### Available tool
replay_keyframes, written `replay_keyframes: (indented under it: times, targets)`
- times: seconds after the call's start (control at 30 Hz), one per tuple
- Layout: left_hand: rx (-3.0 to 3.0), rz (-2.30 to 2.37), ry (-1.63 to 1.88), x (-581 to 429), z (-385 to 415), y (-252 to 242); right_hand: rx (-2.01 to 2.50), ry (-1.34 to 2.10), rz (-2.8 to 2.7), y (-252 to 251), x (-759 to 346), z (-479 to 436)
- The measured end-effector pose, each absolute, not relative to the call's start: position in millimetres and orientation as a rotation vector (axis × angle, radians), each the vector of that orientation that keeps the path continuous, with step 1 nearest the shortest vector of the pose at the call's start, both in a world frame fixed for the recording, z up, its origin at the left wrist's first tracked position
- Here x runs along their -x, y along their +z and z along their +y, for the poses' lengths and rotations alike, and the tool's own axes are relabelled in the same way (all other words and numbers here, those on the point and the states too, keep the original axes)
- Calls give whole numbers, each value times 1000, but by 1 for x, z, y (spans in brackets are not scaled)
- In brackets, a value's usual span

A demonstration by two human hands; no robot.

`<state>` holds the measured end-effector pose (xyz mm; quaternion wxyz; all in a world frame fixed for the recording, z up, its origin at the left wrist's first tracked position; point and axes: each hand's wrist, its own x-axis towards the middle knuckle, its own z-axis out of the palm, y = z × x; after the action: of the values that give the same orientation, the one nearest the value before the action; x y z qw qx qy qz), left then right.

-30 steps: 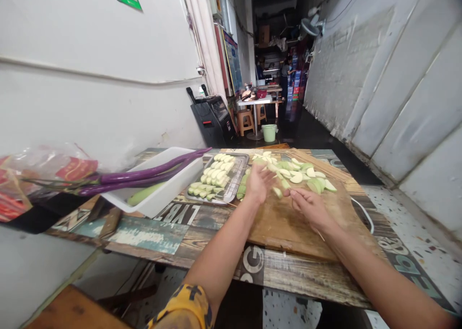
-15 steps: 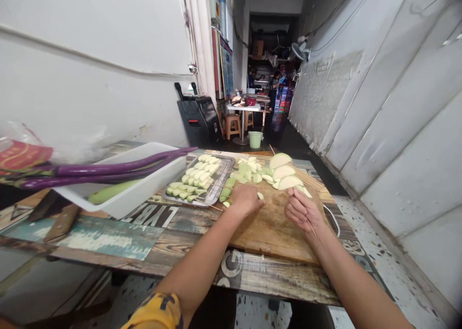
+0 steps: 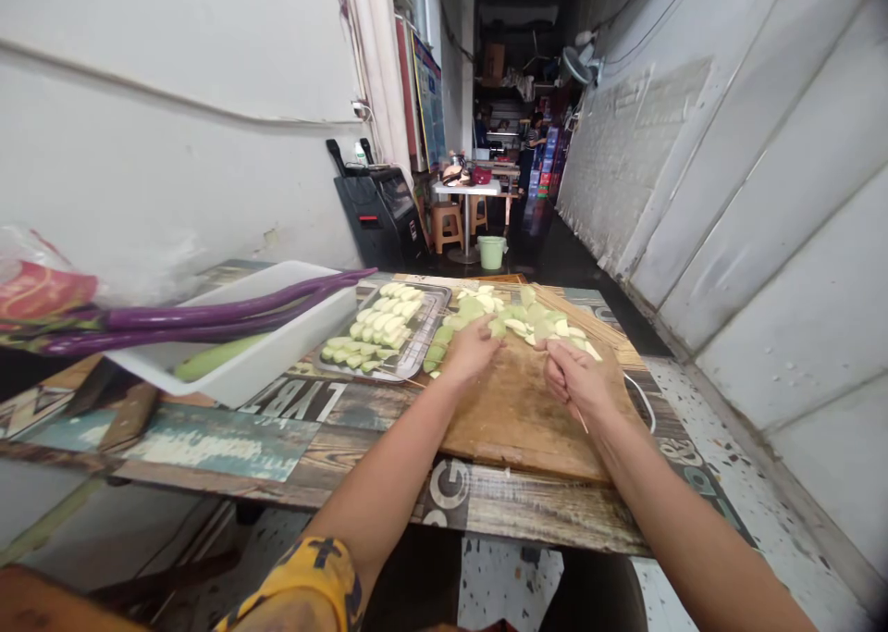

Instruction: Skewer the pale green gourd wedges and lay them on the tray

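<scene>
My right hand (image 3: 574, 373) is closed around a thin wooden skewer (image 3: 583, 419), whose lower end pokes out below the fist over the cutting board (image 3: 513, 419). Pale slices with green skin, which look like zucchini (image 3: 537, 313), lie just beyond that fist; whether some are threaded on the skewer I cannot tell. At the near edge of a heap of slices (image 3: 472, 308), my left hand (image 3: 476, 347) reaches in with its index finger stretched out and thumb apart. A slice (image 3: 497, 328) is by its fingertips.
Left of the board, a metal tray (image 3: 434, 322) holds rows of skewered slices. A white bin (image 3: 236, 387) contains long purple eggplants (image 3: 208, 316) and a green vegetable (image 3: 222, 356). Several bare skewers (image 3: 583, 322) lie along the board's back right. A person (image 3: 531, 151) stands far back.
My left hand has moved forward to the heap and no longer shows the slice at its fingertips. My right hand keeps the skewer, and the large slices beyond it now appear turned differently.
</scene>
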<state>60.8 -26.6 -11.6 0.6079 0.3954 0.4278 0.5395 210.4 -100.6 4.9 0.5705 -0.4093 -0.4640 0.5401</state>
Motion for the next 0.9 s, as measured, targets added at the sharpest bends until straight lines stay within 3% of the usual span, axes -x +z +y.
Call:
replay_keyframes:
  times: [0.23,0.5,0.77,0.9]
  targets:
    - [-1501,1150,1105,-54,-25,-11,1128,939,-956,-1,-212,-96]
    - [-2222,1460,564,-51,-35,-11,1069,855,-764,-4,-225,-85]
    - [-2376,1540,513,-51,-39,-8,1250,548,-1098,-6,-217,-92]
    - [-2021,1412,815,-51,-31,-12,1322,307,-1310,-4,-213,-97]
